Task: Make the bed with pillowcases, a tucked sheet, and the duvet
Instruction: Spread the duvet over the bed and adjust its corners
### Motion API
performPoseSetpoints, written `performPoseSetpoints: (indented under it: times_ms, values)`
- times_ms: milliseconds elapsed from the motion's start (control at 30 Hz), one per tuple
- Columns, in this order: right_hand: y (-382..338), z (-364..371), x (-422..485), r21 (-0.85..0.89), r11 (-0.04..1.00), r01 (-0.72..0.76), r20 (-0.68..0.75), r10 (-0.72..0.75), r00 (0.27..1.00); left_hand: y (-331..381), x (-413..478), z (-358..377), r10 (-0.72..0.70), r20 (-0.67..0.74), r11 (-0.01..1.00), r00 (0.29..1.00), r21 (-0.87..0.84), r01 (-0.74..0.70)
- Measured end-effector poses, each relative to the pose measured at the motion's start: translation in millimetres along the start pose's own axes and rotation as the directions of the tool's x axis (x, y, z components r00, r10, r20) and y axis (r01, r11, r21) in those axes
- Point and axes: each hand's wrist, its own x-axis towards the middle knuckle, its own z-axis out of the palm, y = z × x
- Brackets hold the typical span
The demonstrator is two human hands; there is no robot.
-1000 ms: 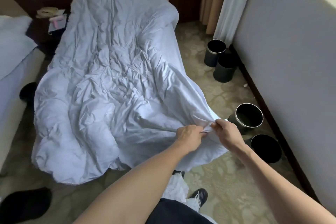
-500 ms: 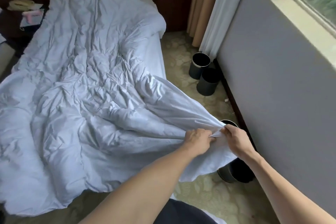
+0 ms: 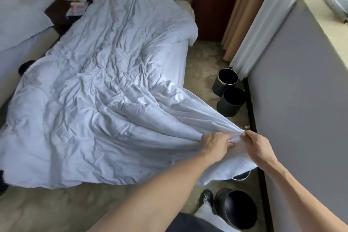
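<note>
White duvet [image 3: 105, 90] cloth is pulled taut off the bed [image 3: 178, 62], so a hard tug could drag it wholly onto the floor, or a slipped pinch could drop the corner on the bin [image 3: 236, 211] past the bed's foot. The left hand [image 3: 214, 144] and right hand [image 3: 258, 147] each grip that corner with curled fingers, close together. The rest of the duvet spreads away from them over the bed.

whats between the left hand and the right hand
In the head view, a bunched corner of the crumpled white duvet, which the left hand and the right hand both grip.
</note>
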Motion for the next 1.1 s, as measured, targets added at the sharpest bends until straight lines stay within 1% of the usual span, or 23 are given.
performPoseSetpoints:
  times_ms: [167,300,367,433,567,633,700,800,933,1100]
  values:
    - [46.3,-50.7,53.9,-0.029,0.996,0.088,0.008,-0.087,0.996,59.2,56.7,4.9,-0.07,-0.028,0.997,0.997,0.007,0.071]
    - [73.4,-58.2,64.8,-0.035,0.992,0.124,0.044,-0.123,0.991,76.2,76.0,23.7,-0.162,0.032,0.986,0.986,-0.022,0.163]
    - [86.7,-50.1,65.3,-0.023,0.996,0.091,0.088,-0.089,0.992,70.3,76.0,32.4,-0.208,0.089,0.974,0.974,-0.07,0.214]
    - [102.2,-36.6,65.7,-0.007,1.0,0.014,0.153,-0.012,0.988,58.0,70.2,38.7,-0.25,0.165,0.959,0.954,-0.095,0.267]
    - [121.0,-16.7,62.8,0.029,0.996,-0.085,0.282,0.074,0.956,29.9,52.5,47.3,-0.358,0.299,0.921,0.884,-0.044,0.388]
    - [124.3,-14.1,62.8,0.036,0.994,-0.1,0.371,0.08,0.925,19.5,45.3,49.0,-0.406,0.332,0.901,0.852,-0.01,0.433]
    - [124.6,-13.0,63.8,0.039,0.994,-0.102,0.43,0.076,0.9,11.7,41.1,51.5,-0.438,0.345,0.887,0.83,0.016,0.461]
    - [121.8,-13.7,70.8,0.056,0.992,-0.115,0.454,0.077,0.888,6.5,43.4,52.0,-0.463,0.348,0.874,0.815,0.029,0.484]
    - [116.6,-22.2,85.5,0.054,0.993,-0.101,0.446,0.067,0.892,5.8,49.3,45.2,-0.443,0.349,0.881,0.826,-0.003,0.474]
    - [114.1,-22.6,99.3,0.045,0.989,-0.141,0.437,0.107,0.893,-13.3,55.5,32.8,-0.443,0.354,0.88,0.823,-0.006,0.476]
